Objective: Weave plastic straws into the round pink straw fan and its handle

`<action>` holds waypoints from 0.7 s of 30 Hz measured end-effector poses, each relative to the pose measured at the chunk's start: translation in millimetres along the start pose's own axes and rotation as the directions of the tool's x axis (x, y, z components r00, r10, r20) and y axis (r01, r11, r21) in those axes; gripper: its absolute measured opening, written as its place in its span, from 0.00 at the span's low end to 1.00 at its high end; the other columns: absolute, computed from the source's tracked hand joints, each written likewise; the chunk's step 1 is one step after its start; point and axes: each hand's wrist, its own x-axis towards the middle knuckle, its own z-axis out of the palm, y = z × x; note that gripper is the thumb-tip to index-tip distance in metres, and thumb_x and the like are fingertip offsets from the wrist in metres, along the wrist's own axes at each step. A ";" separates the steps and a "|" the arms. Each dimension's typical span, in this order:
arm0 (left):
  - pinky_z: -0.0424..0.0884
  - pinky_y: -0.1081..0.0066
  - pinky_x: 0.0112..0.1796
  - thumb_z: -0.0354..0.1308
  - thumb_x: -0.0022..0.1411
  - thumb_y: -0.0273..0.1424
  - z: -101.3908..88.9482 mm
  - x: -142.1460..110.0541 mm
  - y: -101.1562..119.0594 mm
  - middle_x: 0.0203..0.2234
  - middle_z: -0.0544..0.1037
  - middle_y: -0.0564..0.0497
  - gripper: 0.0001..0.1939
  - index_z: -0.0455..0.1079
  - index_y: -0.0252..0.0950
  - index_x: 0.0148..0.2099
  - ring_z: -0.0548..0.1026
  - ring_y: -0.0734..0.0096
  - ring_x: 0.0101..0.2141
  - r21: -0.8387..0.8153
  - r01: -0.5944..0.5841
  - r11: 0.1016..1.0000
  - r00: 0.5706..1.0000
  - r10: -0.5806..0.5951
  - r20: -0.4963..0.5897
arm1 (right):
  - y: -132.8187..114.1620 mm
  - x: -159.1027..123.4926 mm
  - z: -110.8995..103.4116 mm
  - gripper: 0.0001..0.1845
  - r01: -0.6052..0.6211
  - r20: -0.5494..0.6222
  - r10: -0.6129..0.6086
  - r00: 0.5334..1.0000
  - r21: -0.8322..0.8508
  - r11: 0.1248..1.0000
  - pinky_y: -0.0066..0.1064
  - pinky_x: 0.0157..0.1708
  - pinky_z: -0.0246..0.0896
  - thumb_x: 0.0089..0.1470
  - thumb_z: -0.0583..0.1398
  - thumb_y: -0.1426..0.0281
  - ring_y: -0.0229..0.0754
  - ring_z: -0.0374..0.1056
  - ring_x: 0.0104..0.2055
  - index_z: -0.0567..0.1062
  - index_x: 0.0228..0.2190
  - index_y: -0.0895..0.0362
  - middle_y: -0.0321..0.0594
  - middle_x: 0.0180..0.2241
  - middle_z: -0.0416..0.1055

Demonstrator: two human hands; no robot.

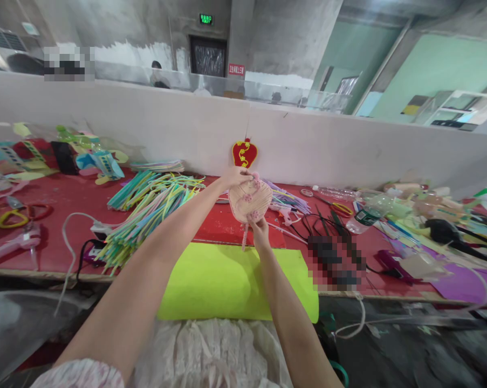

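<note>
A round pale-pink fan [241, 207] made of pipe cleaners is held up over the front of the table, its flat face toward me. Small pink flowers and a curved stem decorate it, and a short handle points down. My left hand [235, 177] pinches its upper edge beside the top flower. From below, my right hand [258, 230] grips the lower edge near the handle, thumb on the front; its other fingers are mostly hidden behind. Just beyond, a red fan-shaped piece with yellow flowers [245, 154] hangs against the white partition.
Bundles of coloured pipe cleaners [146, 213] lie to the left, near a pink glue gun [25, 242] and scissors [14, 217]. A yellow-green sheet [227, 285] drapes over the table's front edge. Rightward are another glue gun [286, 213], cables and a plastic bottle [364, 217].
</note>
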 end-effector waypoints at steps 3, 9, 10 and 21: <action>0.62 0.72 0.30 0.55 0.48 0.38 1.1 0.7 -0.1 0.28 0.74 0.49 0.16 0.72 0.32 0.36 0.69 0.73 0.27 0.020 0.002 1.000 1.000 -0.002 -0.008 | 0.6 0.7 -0.3 0.25 -0.004 -0.008 0.004 1.000 0.003 1.000 0.29 0.22 0.63 0.34 0.63 0.58 0.36 0.66 0.24 0.68 0.36 0.56 0.34 0.25 0.71; 0.63 0.72 0.31 0.56 0.47 0.38 2.2 2.8 -4.1 0.29 0.74 0.50 0.16 0.72 0.33 0.37 0.70 0.72 0.28 -0.013 0.001 1.000 1.000 -0.001 0.005 | 0.6 0.5 0.4 0.25 0.019 -0.009 -0.019 1.000 -0.004 1.000 0.28 0.23 0.63 0.35 0.63 0.58 0.36 0.66 0.25 0.68 0.37 0.55 0.34 0.27 0.71; 0.63 0.72 0.31 0.56 0.47 0.37 2.2 3.0 -4.7 0.29 0.74 0.50 0.16 0.72 0.33 0.37 0.70 0.72 0.29 -0.017 0.002 1.000 1.000 -0.002 0.002 | 0.4 0.3 0.7 0.24 0.022 -0.005 -0.022 1.000 -0.007 1.000 0.28 0.23 0.63 0.36 0.63 0.58 0.36 0.66 0.24 0.68 0.37 0.55 0.34 0.27 0.71; 0.65 0.70 0.36 0.55 0.49 0.32 1.6 -7.6 13.4 0.32 0.75 0.47 0.13 0.70 0.30 0.37 0.71 0.73 0.32 -0.107 -0.070 0.992 0.997 0.072 0.017 | -4.1 -1.5 2.3 0.19 0.004 0.025 -0.005 1.000 0.052 0.999 0.30 0.22 0.63 0.37 0.63 0.60 0.36 0.66 0.21 0.68 0.32 0.56 0.33 0.24 0.69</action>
